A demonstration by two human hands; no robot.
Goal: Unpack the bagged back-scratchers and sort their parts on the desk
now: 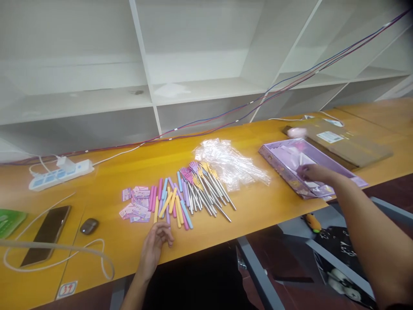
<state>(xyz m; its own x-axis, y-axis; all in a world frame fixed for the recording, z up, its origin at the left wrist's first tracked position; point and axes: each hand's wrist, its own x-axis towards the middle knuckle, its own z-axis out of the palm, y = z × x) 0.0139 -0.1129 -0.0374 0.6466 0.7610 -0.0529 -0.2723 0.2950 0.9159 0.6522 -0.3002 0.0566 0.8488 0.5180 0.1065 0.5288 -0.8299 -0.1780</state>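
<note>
My left hand (157,241) rests near the table's front edge, fingers loosely curled and apart, with nothing in it. Just beyond it lie several coloured tubes (176,206) in pink, yellow, blue and purple. To their right are several metal rods with small coloured hand-shaped ends (206,189). Small pink-purple printed cards (137,206) are to the left of the tubes. Behind the rods sits a pile of clear plastic bags (229,163). My right hand (308,173) reaches into the purple box (280,165) at white material inside; its fingertips are closed, and what they hold is unclear.
A flat cardboard box (358,144) lies behind the purple box. At left are a power strip (61,174), a phone (47,234), a mouse (89,226), a green packet (11,221) and white cables. White shelving (193,92) stands behind, with cables strung across it.
</note>
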